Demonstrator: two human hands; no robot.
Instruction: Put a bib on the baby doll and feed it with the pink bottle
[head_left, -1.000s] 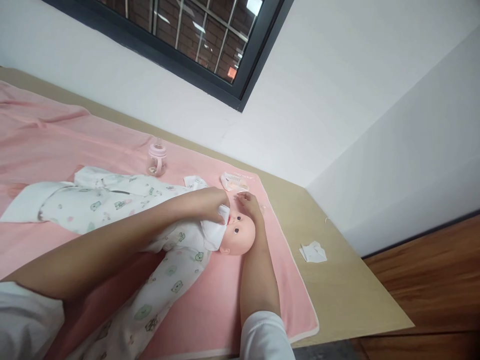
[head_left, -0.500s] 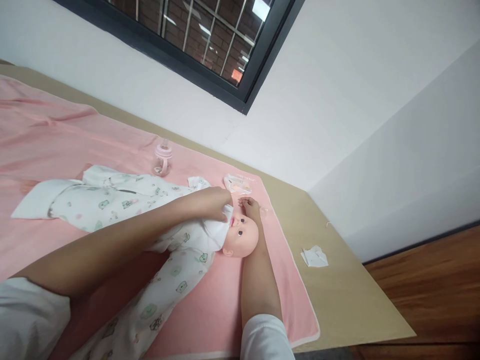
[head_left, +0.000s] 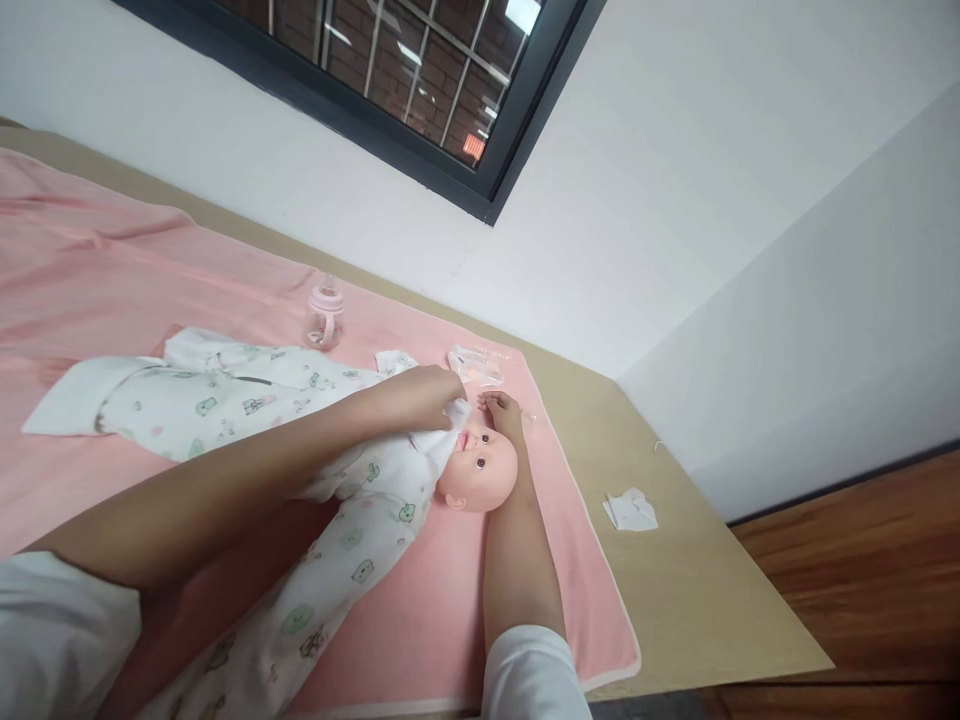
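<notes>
A bald baby doll [head_left: 487,468] lies face up, its head toward the right, in a white romper [head_left: 300,390] printed with small green animals. My left hand [head_left: 431,397] reaches across its chest and pinches the edge of a white cloth [head_left: 433,450] at the doll's chin and neck. Whether this cloth is a bib or part of the clothing, I cannot tell. My right hand [head_left: 500,410] is beyond the doll's head, fingers loosely extended and holding nothing visible. The head rests against my right forearm.
Beneath the doll is a pink blanket [head_left: 435,620] on a wooden table [head_left: 720,600]. A pink-topped baby bottle [head_left: 324,318] stands behind the doll. A clear plastic packet [head_left: 476,368] lies near my right hand, and a folded white tissue [head_left: 631,510] farther right. A wall and window are behind.
My left hand has lifted the white cloth's edge slightly up and away from the doll's chin. My right hand has hardly moved.
</notes>
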